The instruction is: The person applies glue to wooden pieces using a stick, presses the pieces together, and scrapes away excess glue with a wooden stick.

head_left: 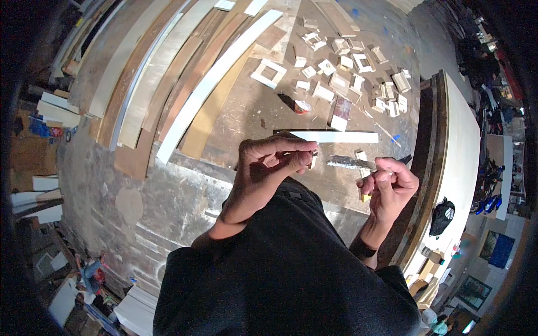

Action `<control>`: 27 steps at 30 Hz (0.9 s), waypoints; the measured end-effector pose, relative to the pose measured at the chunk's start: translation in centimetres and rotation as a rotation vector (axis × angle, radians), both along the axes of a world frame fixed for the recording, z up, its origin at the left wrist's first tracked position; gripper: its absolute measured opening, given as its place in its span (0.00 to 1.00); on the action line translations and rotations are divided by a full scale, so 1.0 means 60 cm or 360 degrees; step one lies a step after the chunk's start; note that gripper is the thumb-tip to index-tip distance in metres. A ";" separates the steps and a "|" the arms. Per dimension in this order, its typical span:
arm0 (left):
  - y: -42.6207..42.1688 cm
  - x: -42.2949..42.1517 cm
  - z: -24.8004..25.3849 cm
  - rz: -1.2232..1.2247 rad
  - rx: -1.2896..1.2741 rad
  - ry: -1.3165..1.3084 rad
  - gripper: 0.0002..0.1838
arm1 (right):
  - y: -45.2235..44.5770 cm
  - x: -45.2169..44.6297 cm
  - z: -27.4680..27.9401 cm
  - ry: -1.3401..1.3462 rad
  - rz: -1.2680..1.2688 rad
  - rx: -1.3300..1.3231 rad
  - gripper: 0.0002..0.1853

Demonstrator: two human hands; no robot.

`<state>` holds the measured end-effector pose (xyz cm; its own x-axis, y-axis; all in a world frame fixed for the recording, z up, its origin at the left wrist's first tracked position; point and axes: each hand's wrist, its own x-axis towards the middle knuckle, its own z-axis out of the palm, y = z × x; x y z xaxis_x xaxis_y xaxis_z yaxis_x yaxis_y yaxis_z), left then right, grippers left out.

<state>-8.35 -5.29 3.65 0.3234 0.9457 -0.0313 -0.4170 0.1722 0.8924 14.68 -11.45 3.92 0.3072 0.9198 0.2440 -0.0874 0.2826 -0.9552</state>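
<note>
Above the work table my left hand (272, 162) is closed in a pinch. A small piece, partly hidden, sits at its fingertips, and I cannot make out what it is. My right hand (392, 185) is closed around the end of a thin flat blade (347, 162) with a mottled, whitish-smeared surface. The blade points left toward the left hand, with a gap between them. Beyond the hands lies a white strip (342, 136). A small wooden piece (360, 154) shows just behind the blade.
Long wooden boards (185, 73) lie side by side at the left of the table. Many small wooden blocks and frames (339, 82) are scattered at the far side. A small open container (301, 107) stands nearer. At right, a pale tabletop (462, 129) holds a black bag (443, 217).
</note>
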 end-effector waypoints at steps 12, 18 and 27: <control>0.001 0.001 0.004 -0.0066 -0.0008 0.0040 0.11 | 0.015 -0.013 -0.005 -0.0025 0.0060 -0.0072 0.14; 0.003 0.000 0.006 -0.0106 0.0016 -0.0041 0.11 | 0.021 -0.021 -0.006 0.0065 -0.0007 -0.0192 0.13; 0.006 0.006 0.006 -0.0082 -0.0054 -0.0051 0.11 | 0.022 0.002 -0.004 0.0226 0.0151 -0.0348 0.11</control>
